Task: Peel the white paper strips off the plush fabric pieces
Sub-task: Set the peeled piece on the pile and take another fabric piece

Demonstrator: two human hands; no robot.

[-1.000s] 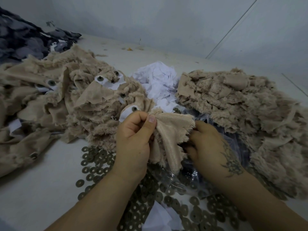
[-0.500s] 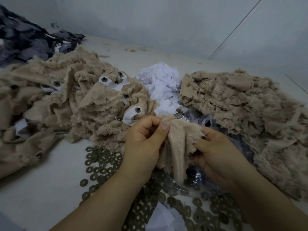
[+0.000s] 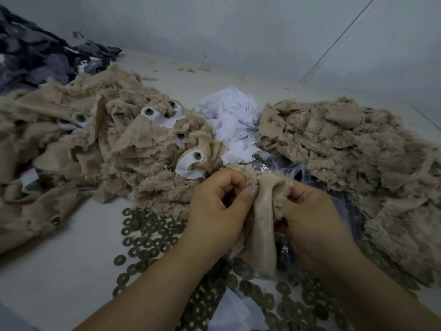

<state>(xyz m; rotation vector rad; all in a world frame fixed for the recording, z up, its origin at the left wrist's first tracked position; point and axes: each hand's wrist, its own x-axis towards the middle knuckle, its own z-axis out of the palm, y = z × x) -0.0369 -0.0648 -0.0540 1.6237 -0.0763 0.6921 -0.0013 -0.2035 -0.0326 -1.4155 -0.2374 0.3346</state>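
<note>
While each hand (image 3: pixel 216 206) (image 3: pixel 312 218) grips one plush piece (image 3: pixel 262 225), washers (image 3: pixel 148 230), paper scraps (image 3: pixel 233 123) and fabric heaps (image 3: pixel 346 149) crowd round

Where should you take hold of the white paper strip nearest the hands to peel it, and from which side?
Pinch the curled loose end of the white paper strip, which lifts off the plush pile, coming from the near side. Its far end looks pinned under a round stud, so pull from the free end.
</note>
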